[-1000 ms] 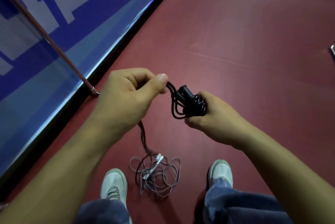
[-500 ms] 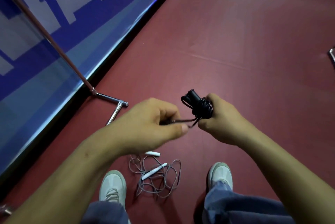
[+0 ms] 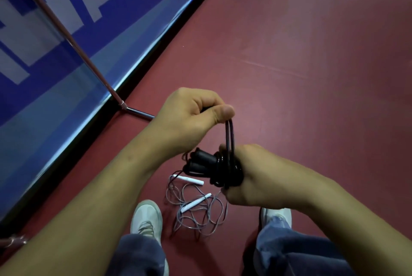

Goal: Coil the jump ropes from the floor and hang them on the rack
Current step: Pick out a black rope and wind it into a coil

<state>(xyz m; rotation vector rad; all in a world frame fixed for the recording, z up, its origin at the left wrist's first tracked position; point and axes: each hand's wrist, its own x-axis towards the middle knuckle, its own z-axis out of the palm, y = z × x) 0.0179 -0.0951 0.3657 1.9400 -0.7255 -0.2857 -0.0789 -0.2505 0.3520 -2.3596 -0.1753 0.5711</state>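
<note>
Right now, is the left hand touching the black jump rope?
Touching. The head view shows the left hand pinching a loop of the black jump rope, which rises from the bundle that the right hand grips.

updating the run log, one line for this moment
left hand: pinches loop | right hand: grips black rope | grey rope: on floor

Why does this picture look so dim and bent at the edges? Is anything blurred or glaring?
Head view: the wide-angle lens slightly bows the edge of the blue barrier; light is dim, shadows soft; a pale sheen runs along its foot; the black jump rope in the right hand reads as one dark mass; the grey jump rope on the floor is fairly sharp.
</note>
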